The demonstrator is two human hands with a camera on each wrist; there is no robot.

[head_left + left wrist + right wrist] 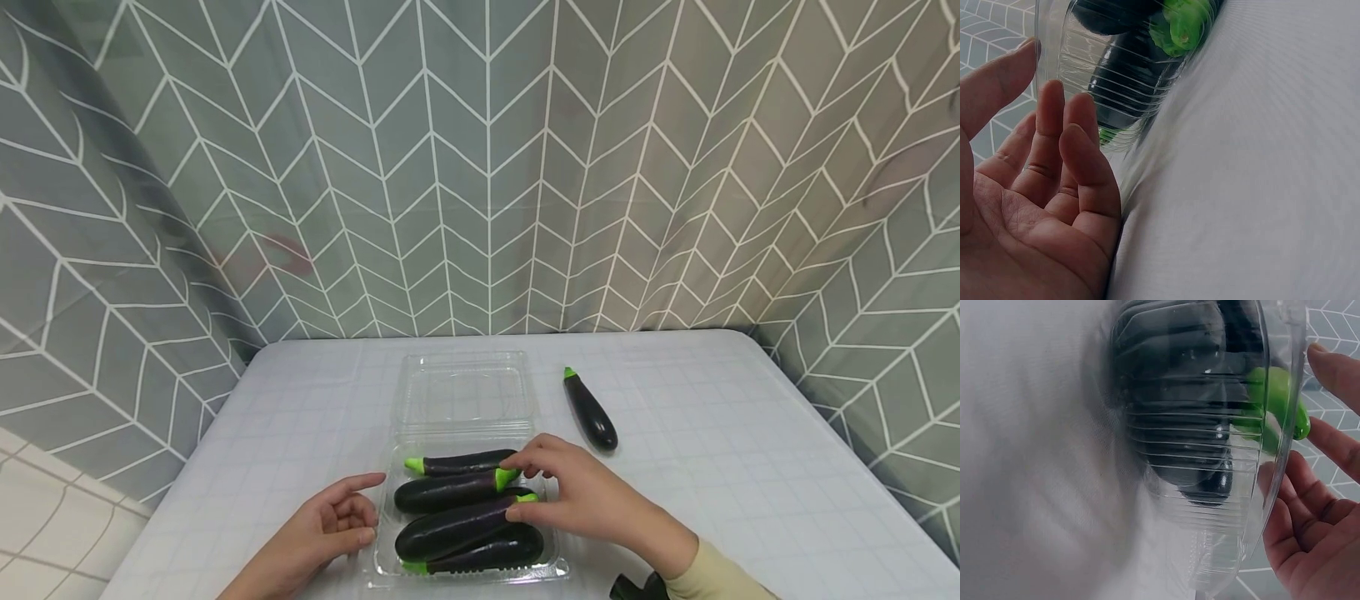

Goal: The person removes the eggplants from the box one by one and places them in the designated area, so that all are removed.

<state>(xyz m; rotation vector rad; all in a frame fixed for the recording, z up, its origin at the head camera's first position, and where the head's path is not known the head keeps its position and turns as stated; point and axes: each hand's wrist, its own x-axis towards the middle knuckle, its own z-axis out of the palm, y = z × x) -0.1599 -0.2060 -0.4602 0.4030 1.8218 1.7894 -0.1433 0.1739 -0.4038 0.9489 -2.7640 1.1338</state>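
Several dark eggplants with green stems lie side by side in a clear plastic clamshell box, its lid folded back. My left hand is at the box's left side, fingers loosely bent and holding nothing. In the left wrist view the thumb meets the box rim. Over the right edge is my right hand, thumb and index finger apart near the stems. In the right wrist view the index finger comes close to or touches a green stem; no grip shows.
A single eggplant lies on the white table, right of the lid. A black object shows beside the right sleeve at the bottom edge. Patterned grey curtains stand behind and at both sides.
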